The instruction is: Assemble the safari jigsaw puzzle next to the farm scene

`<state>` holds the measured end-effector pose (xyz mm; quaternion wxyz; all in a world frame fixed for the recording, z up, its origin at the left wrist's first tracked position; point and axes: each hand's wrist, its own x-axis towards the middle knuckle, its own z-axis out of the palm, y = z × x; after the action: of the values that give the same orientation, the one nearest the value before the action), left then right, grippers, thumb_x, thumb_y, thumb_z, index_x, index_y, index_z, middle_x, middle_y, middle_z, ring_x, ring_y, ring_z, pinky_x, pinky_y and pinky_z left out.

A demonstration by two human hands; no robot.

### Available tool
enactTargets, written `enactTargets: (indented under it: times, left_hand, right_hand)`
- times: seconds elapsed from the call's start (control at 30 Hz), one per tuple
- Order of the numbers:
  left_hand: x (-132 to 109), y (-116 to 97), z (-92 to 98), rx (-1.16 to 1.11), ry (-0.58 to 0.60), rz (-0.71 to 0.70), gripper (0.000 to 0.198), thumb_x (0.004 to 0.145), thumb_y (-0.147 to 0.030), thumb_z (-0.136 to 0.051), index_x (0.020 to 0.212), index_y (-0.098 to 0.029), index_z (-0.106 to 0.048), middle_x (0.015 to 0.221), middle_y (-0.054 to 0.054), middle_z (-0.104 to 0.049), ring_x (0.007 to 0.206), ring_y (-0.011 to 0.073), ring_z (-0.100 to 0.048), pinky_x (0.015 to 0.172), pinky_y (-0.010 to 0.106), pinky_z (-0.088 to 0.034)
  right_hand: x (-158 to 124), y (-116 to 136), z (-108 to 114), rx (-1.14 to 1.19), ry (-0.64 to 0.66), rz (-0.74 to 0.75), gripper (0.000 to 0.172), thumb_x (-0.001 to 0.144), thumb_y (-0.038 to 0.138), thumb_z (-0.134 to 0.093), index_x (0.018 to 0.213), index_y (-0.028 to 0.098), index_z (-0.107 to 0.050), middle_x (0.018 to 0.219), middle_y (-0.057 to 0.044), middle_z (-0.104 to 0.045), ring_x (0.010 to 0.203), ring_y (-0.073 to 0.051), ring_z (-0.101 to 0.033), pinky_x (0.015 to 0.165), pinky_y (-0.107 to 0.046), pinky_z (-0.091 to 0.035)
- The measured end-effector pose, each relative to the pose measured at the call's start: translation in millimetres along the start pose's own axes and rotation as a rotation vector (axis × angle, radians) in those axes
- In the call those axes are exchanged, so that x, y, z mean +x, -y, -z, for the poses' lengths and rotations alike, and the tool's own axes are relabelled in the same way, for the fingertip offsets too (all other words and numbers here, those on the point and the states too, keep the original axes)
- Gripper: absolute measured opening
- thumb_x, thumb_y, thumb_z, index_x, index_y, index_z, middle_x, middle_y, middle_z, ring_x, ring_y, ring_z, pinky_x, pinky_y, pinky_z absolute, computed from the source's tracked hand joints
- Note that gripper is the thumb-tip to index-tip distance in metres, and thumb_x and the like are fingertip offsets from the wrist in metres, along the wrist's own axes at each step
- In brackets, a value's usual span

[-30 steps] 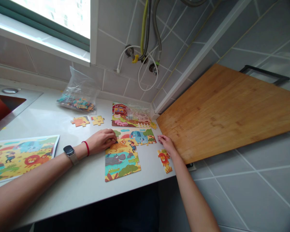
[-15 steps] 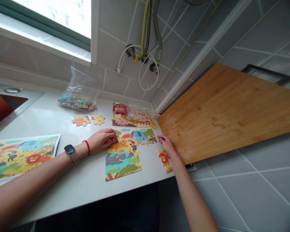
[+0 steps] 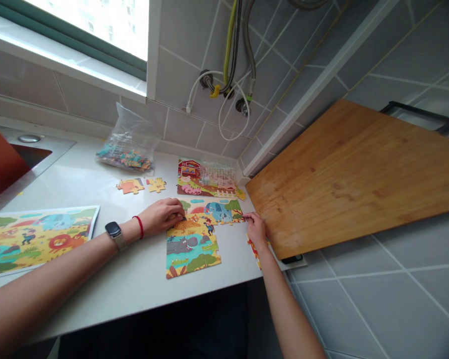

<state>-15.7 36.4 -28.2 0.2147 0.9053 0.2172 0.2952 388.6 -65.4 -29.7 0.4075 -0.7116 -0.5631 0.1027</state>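
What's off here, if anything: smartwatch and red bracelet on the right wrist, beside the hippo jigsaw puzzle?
The wrist is wrong: the head view shows the smartwatch and red bracelet on the left wrist, not the right. They do sit beside the hippo jigsaw puzzle.

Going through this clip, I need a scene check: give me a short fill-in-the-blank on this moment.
The left hand rests on a jigsaw puzzle showing a grey ____ in water. That wrist wears a watch and a red ____. The clear plastic bag holds loose ____. The farther puzzle shows a red ____.

Missing words: hippo; bracelet; puzzle pieces; barn.
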Motion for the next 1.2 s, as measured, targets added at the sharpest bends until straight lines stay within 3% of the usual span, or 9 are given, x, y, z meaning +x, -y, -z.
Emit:
enactTargets:
  times: [0.6,0.9,1.2]
  left_hand:
    - [-0.7,-1.2,-1.0,0.018,-0.027,-0.02,0.026,0.103,-0.03,-0.053,0.098,-0.02,-0.076,0.1,0.009,-0.072,0.089,0.0208,-0.068,0.082,0.033,-0.056]
    - [-0.3,-2.0,-2.2,0.082,-0.003,0.033,0.013,0.097,-0.025,-0.066,0.098,-0.019,-0.078,0.103,0.009,-0.073,0.093,0.0201,-0.069,0.087,0.032,-0.055]
    - [-0.9,-1.0,-3.9,0.112,0.015,0.044,0.017,0.099,-0.027,-0.065,0.096,-0.018,-0.079,0.103,0.009,-0.073,0.091,0.0192,-0.068,0.085,0.03,-0.053]
  right_hand:
    - [-2.8,4.0,0.5,-0.053,-0.015,0.078,0.034,0.08,0.023,-0.045,0.082,0.02,-0.078,0.09,-0.01,-0.075,0.084,-0.023,-0.069,0.08,-0.035,-0.056]
    - [2.6,0.1,1.0,-0.05,-0.013,0.086,0.034,0.07,0.027,-0.046,0.076,0.021,-0.078,0.086,-0.01,-0.076,0.083,-0.025,-0.068,0.08,-0.037,-0.056]
    - [5.1,-4.8,1.3,-0.089,-0.012,0.066,0.034,0.067,0.028,-0.046,0.077,0.021,-0.077,0.086,-0.01,-0.076,0.079,-0.024,-0.066,0.079,-0.037,-0.055]
